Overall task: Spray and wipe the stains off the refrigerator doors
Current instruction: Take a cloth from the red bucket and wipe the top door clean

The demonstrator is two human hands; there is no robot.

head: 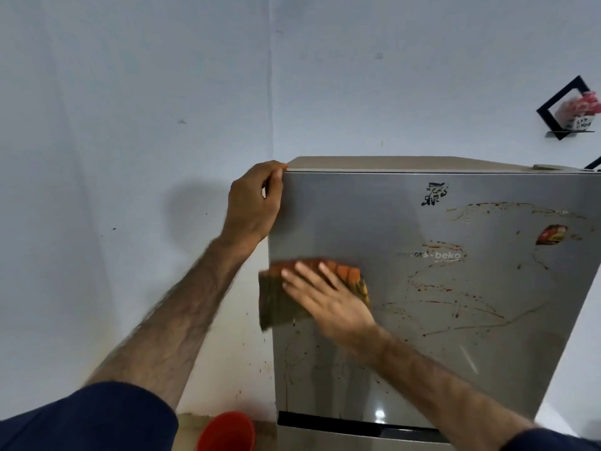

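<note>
Door: upper refrigerator door point(406, 288), brushed silver, is filling the right half of the view, with the lower door point(357, 439) just showing beneath a dark gap.
Stains: reddish-brown streaks point(455, 304) are trailing across the middle and right of the upper door, with thinner drips running down its lower left; a black smudge point(434, 194) is sitting near the top.
Cloth: an orange and brown checked cloth point(286, 297) is lying flat against the left part of the upper door, blurred as if mid-stroke.
Right hand: right hand point(325, 297) is pressing the cloth to the door with fingers straight and slightly spread.
Left hand: left hand point(255, 203) is gripping the door's top left corner, fingers curled over the edge.
Progress: wiping looks to be in its early part; the patch by the left edge appears cleaner, while most streaks and the whole lower door are waiting.
Writing: "beko" point(447, 255) is reading clearly mid-door; the word before it is too blurred to read.
Surroundings: a red round container point(226, 432) is standing on the floor, and a black wall shelf point(567, 109) is holding a small handwritten label that cannot be read.
</note>
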